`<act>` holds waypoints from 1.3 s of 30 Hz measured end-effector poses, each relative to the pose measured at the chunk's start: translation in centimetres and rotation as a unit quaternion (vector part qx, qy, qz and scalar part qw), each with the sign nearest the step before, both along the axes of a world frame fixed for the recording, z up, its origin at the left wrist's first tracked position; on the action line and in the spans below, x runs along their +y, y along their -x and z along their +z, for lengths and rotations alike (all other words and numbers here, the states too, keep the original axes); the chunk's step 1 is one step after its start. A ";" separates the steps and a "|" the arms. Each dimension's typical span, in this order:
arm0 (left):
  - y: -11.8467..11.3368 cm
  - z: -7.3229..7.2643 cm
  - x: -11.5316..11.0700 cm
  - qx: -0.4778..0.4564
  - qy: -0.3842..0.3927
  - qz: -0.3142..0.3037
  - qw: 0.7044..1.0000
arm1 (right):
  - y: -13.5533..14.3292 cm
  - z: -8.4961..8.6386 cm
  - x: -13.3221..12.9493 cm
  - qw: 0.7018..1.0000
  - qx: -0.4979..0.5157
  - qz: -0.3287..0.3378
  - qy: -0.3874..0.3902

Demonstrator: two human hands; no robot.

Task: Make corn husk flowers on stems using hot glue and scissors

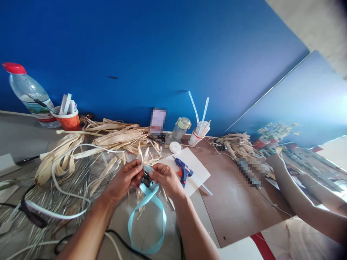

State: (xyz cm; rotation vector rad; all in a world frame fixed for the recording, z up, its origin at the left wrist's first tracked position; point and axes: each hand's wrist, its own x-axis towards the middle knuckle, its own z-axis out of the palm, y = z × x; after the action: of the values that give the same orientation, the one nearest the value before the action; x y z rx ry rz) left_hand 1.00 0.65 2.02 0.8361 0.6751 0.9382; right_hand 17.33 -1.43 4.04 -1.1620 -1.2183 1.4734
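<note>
Just above the table, my left hand (128,177) and my right hand (166,177) meet with their fingertips pinched close together. A light blue ribbon (164,216) hangs from between them in a long loop that reaches down to the table. My right hand grips the ribbon near its upper end. My left fingers are closed beside the ribbon's end, and exactly what lies in their pinch is hidden. Something small and dark sits behind the ribbon, partly covered. Right of my hands, a blue glue gun (184,171) lies on a white sheet (202,173).
Dried corn husks (121,135) and thin wires (67,195) cover the left side. A bottle (32,97), an orange cup (69,121), a jar (180,130) and a white cup (196,137) stand along the blue partition (162,54). Another person's arms (295,195) reach in at right.
</note>
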 end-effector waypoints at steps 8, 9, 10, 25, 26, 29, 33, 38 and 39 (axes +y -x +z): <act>0.0 0.2 0.1 -0.012 0.041 0.059 0.997 | 0.1 0.0 -0.3 0.999 0.003 0.053 -0.003; 0.0 0.2 0.2 -0.017 0.042 0.075 0.996 | 0.1 -0.2 -0.3 0.999 -0.010 0.043 -0.014; 0.0 0.2 0.4 -0.021 0.042 0.092 0.995 | 0.2 -0.3 -0.3 0.999 -0.026 0.023 -0.026; -0.4 0.0 0.7 -0.082 0.079 0.106 0.988 | -10.0 1.9 -3.8 0.833 -0.514 -0.201 0.035; -0.4 0.0 0.6 -0.091 0.074 0.093 0.989 | -10.2 1.4 -3.9 0.817 -0.539 -0.197 0.054; -0.3 -0.1 0.5 -0.128 0.060 0.054 0.988 | -10.1 -0.1 -3.7 0.780 -0.588 -0.186 0.102; -0.2 -0.1 0.4 -0.159 0.067 0.024 0.985 | -9.7 -1.4 -2.9 0.766 -0.598 -0.196 0.132; -0.1 -0.1 0.4 -0.163 0.076 0.023 0.983 | -9.4 -1.8 -2.5 0.757 -0.602 -0.214 0.140; 0.0 -0.2 0.5 -0.165 0.076 0.026 0.983 | -9.3 -1.8 -2.5 0.756 -0.602 -0.217 0.139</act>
State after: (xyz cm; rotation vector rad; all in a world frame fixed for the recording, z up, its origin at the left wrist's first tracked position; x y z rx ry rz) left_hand 1.04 1.12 1.83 0.5127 0.4741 1.0298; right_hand 26.66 -3.92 2.22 -2.5923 -1.3302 0.4135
